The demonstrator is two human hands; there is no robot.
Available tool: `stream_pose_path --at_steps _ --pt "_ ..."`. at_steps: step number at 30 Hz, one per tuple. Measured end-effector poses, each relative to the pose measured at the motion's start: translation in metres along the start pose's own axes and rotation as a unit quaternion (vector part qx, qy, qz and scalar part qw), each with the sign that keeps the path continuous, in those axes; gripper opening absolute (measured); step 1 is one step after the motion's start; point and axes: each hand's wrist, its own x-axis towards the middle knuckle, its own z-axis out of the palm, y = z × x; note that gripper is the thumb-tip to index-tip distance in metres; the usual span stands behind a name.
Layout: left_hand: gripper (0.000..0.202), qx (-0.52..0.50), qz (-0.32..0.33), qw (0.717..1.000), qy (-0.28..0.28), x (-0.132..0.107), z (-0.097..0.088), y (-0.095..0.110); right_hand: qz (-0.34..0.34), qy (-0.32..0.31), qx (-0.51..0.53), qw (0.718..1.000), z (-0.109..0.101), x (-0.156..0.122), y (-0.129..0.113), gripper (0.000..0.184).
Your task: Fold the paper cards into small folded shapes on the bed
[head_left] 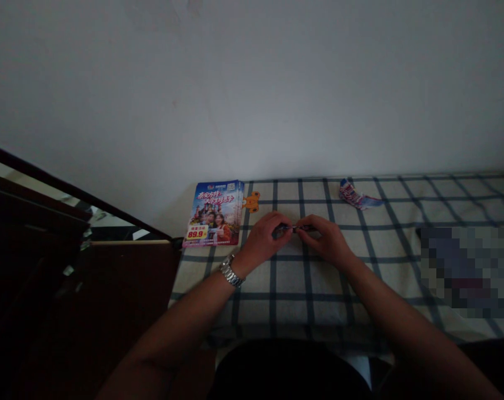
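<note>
Above the checked tablecloth, my left hand point(268, 236) and my right hand point(324, 239) meet fingertip to fingertip. Both hands are closed in a pinch on a small, thin, dark strip point(294, 227), which looks like folded printed paper. Most of it is hidden by the fingers. A stack of colourful flyers point(213, 216) lies to the left of my left hand, its top sheet printed with people and "89.9". Just beyond that hand is a small orange-brown animal-shaped figure point(252, 202). A crumpled, torn piece of printed paper point(357, 197) rests farther back on the right.
A white and blue-grey checked tablecloth point(255, 300) covers the table, which stands against a plain wall point(277, 100). Something blurred out by pixels point(464, 272) lies at the right. Dark wooden furniture point(30, 233) stands to the left, beyond the table's edge.
</note>
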Motion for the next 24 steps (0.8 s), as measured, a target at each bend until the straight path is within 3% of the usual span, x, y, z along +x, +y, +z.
stream_pose_path --at_steps 24 --pt "0.004 -0.002 0.018 1.0 0.01 0.0017 0.0008 0.0028 -0.002 -0.018 0.033 0.999 0.0 -0.0001 -0.0013 0.013"
